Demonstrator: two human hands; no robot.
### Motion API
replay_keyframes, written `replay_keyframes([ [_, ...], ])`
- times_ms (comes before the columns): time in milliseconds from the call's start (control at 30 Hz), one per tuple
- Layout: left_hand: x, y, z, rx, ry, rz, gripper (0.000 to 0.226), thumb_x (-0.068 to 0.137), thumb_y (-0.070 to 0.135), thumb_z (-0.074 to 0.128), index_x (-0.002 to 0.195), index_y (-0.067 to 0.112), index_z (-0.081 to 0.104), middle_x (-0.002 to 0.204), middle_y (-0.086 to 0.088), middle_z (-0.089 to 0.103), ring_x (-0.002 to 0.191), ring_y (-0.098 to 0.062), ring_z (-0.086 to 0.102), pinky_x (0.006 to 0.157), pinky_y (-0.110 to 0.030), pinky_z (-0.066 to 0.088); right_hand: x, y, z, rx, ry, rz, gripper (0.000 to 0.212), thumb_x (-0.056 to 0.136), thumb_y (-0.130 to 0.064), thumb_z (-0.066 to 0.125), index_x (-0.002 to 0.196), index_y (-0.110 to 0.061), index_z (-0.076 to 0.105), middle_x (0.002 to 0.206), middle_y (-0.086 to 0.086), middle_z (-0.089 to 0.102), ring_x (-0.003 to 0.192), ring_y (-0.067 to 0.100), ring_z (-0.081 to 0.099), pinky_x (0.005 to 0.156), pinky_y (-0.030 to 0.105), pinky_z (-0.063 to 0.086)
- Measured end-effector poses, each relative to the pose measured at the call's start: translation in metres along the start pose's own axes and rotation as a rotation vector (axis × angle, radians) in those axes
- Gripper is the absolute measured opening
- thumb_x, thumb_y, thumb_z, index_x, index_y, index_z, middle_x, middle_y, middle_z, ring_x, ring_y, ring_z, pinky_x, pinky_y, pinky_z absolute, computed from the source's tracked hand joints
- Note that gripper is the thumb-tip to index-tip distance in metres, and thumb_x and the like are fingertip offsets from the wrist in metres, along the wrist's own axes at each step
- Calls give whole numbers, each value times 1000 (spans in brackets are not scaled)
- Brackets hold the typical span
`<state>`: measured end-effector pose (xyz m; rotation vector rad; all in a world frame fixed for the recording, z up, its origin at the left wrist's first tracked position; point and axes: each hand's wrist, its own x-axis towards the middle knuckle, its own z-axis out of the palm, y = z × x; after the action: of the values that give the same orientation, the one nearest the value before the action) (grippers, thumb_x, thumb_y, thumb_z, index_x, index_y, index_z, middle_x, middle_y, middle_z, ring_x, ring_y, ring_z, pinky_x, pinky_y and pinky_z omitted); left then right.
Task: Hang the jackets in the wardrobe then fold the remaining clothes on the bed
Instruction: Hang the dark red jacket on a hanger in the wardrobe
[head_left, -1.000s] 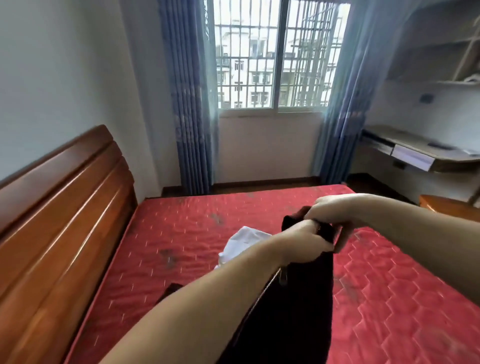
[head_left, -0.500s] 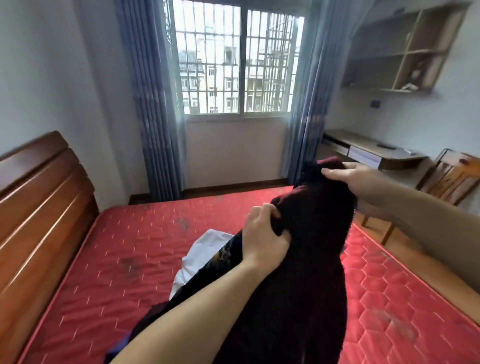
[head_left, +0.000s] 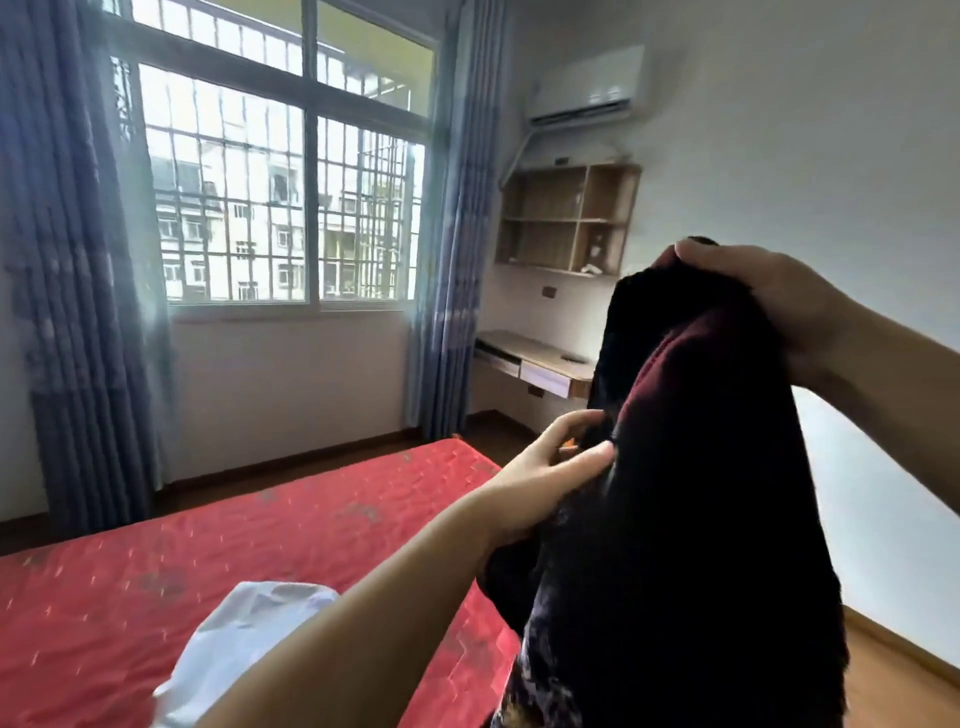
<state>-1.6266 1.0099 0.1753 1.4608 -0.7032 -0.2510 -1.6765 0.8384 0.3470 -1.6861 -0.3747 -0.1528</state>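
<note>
A dark maroon jacket (head_left: 691, 519) hangs in the air at the right, lifted clear of the red bed (head_left: 156, 587). My right hand (head_left: 769, 306) grips its top edge from above. My left hand (head_left: 550, 467) rests against the jacket's left side, fingers spread and partly tucked into the fabric. A white garment (head_left: 244, 644) lies crumpled on the bed near the bottom of the view, partly hidden behind my left forearm. No wardrobe is in view.
A barred window (head_left: 275, 208) with blue curtains (head_left: 67, 291) fills the far wall. A wooden desk (head_left: 535, 364) and wall shelf (head_left: 566, 218) stand in the right corner under an air conditioner (head_left: 587, 85). Wooden floor (head_left: 893, 675) runs along the bed's right side.
The jacket has been lifted higher and carried to the right, off the bed. My view has swung right and upward; the headboard has left the frame.
</note>
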Motion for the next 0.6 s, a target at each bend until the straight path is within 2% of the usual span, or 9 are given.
replay_keyframes([
  [67,19,-9,22,57,-109,-15,62,95,33,61,149,33,30,149,1,43,133,-10,47,110,-31,40,-4,1,-12,-36,68,22,32,70,-39,66,85,-11,65,77,5,67,69,16,66,67,25,56],
  [100,24,-14,34,56,-187,-44,68,92,32,65,150,30,30,148,1,45,133,-13,48,110,-33,41,-6,4,-20,-52,106,29,31,72,-37,66,86,-10,65,78,6,67,69,17,66,67,25,56],
  [133,29,-19,46,42,-263,-74,67,85,34,70,145,30,39,140,4,55,127,-12,54,105,-32,46,-9,6,-30,-61,150,40,28,76,-35,66,86,-9,64,77,7,67,68,17,66,65,25,56],
  [200,36,-27,71,36,-370,-81,48,74,36,76,119,31,62,115,9,71,109,-10,66,92,-27,53,-19,13,-55,-71,239,78,26,82,-32,65,84,-6,64,74,8,68,66,19,67,61,25,57],
  [267,44,-32,95,113,-334,-32,33,76,33,77,107,22,70,106,4,74,100,-11,70,92,-33,55,-33,18,-86,-84,305,118,29,79,-33,67,83,-5,63,74,9,66,67,21,66,65,28,56],
  [333,53,-37,111,201,-255,14,26,81,30,76,105,19,71,102,4,75,95,-9,70,92,-35,55,-49,20,-119,-127,358,132,24,82,-32,67,72,-10,67,70,6,65,62,18,65,61,25,56],
  [467,69,-49,142,338,-211,58,29,74,43,79,96,25,73,92,13,75,85,0,70,82,-28,58,-87,17,-184,-188,444,107,28,86,-31,63,67,-14,73,71,5,68,65,18,68,61,24,56],
  [600,84,-59,191,379,-110,83,37,71,56,74,80,20,74,81,9,74,75,-7,71,71,-34,59,-118,8,-229,-216,537,66,29,85,-28,66,62,-13,75,68,4,70,62,17,70,55,22,54],
])
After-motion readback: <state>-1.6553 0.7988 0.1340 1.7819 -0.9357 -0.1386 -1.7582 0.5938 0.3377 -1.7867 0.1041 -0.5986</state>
